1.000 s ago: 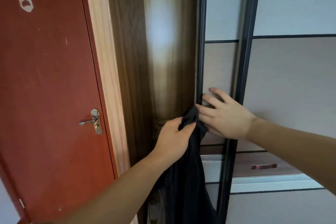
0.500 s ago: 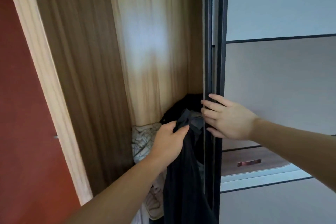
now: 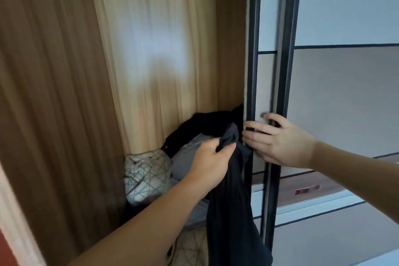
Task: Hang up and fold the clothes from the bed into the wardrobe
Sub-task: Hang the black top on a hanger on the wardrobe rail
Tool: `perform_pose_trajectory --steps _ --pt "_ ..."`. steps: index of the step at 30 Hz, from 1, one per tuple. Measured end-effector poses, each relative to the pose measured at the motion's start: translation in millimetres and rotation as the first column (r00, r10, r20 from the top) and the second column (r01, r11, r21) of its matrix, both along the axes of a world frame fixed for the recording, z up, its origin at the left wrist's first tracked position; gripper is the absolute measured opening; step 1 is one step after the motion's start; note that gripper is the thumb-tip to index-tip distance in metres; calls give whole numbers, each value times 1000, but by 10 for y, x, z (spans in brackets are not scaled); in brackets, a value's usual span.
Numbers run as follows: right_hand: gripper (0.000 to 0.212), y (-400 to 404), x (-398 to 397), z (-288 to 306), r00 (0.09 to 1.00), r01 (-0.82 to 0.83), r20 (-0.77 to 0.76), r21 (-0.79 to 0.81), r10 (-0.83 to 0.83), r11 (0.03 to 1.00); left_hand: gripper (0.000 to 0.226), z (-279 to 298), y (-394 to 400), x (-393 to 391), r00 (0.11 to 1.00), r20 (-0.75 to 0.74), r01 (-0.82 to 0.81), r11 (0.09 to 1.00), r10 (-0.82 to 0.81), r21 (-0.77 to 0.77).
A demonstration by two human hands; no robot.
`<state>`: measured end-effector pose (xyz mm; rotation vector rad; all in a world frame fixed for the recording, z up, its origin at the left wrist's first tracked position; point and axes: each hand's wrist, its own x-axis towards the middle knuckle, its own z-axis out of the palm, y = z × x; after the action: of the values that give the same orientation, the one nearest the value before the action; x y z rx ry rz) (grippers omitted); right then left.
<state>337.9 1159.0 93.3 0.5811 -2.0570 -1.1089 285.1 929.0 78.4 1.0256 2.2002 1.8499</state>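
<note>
My left hand [image 3: 210, 163] grips the bunched top of a dark garment [image 3: 232, 211], which hangs down in front of the open wardrobe [image 3: 151, 49]. My right hand [image 3: 278, 141] rests on the dark-framed edge of the sliding wardrobe door [image 3: 269, 60], its fingers laid over the frame. Inside, on a shelf, lie a black garment [image 3: 205, 123], a grey garment [image 3: 185, 162] and a white cloth with thin line patterns [image 3: 146, 173].
The wardrobe's brown side panel [image 3: 54, 93] stands at the left, with a pale door jamb [image 3: 13, 211] beside it. Behind the sliding panels at lower right a wooden drawer with a handle [image 3: 306, 190] shows.
The sliding door has moved right under my right hand, exposing the wardrobe interior and the clothes on the shelf. The view has swung right, away from the red room door.
</note>
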Motion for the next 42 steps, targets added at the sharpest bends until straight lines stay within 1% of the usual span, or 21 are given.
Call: perform_pose_trajectory --steps 8,12,14,17,19,21,22,23,24,25,26,28,29,31,34,36,37,39,40,41,42 --pt "33 465 94 -55 997 -69 -39 -48 67 996 39 43 267 187 998 -16 -53 997 52 -55" --pt "36 758 142 -52 994 -102 -51 -44 100 994 32 68 477 327 998 -13 -62 994 61 -89" --pt "37 900 177 -50 994 -98 -61 -38 95 994 26 68 591 395 998 -8 -66 995 66 -75" --pt "40 1059 261 -34 996 -59 -71 -44 56 997 27 40 727 452 997 0 -82 994 83 -76" --pt "41 1109 357 -13 998 -9 -58 -115 3 993 32 30 788 469 995 11 -96 993 97 -67" --pt "43 1064 442 -10 998 59 -1 -292 -62 955 31 46 829 477 993 30 -111 992 112 -56" --pt "43 957 473 -3 995 89 77 -470 -59 878 27 75 839 486 993 46 -111 993 113 -44" --pt "41 793 508 20 985 105 169 -691 18 715 23 110 847 502 992 63 -103 994 106 -37" --pt "37 602 521 55 958 147 244 -871 152 469 20 156 848 520 993 81 -89 996 91 -31" --pt "30 396 512 102 896 243 301 -948 326 207 18 199 844 525 991 108 -72 997 74 -20" --pt "24 217 477 160 822 310 290 -950 491 41 17 248 824 522 987 151 -61 998 58 10" --pt "12 41 397 308 759 289 215 -957 614 -22 16 379 710 506 960 280 -36 992 1 119" --pt "13 9 385 399 753 283 193 -958 629 -45 18 453 618 498 945 323 -10 986 -45 167" --pt "18 0 376 582 744 314 158 -940 649 -131 27 613 402 463 928 347 63 976 -134 209" --pt "22 -24 347 827 713 369 41 -871 700 -325 31 825 86 407 928 337 109 979 -162 169" --pt "22 -61 314 992 686 400 -64 -799 725 -449 29 937 -71 371 940 332 44 991 -84 128" --pt "23 -65 304 1069 654 444 -93 -756 751 -480 27 987 -136 366 953 302 -2 997 -22 80" --pt "27 -62 299 1209 603 520 -110 -697 790 -494 24 1092 -251 365 977 174 -117 993 120 -30" --pt "30 -59 308 1265 608 529 -68 -708 791 -467 22 1154 -295 375 978 118 -169 985 173 -45" --pt "32 -60 305 1308 635 528 16 -739 772 -419 21 1225 -333 382 974 96 -205 978 207 -21" --pt "34 -70 307 1343 664 522 126 -784 737 -336 20 1302 -362 388 970 99 -228 973 224 25"
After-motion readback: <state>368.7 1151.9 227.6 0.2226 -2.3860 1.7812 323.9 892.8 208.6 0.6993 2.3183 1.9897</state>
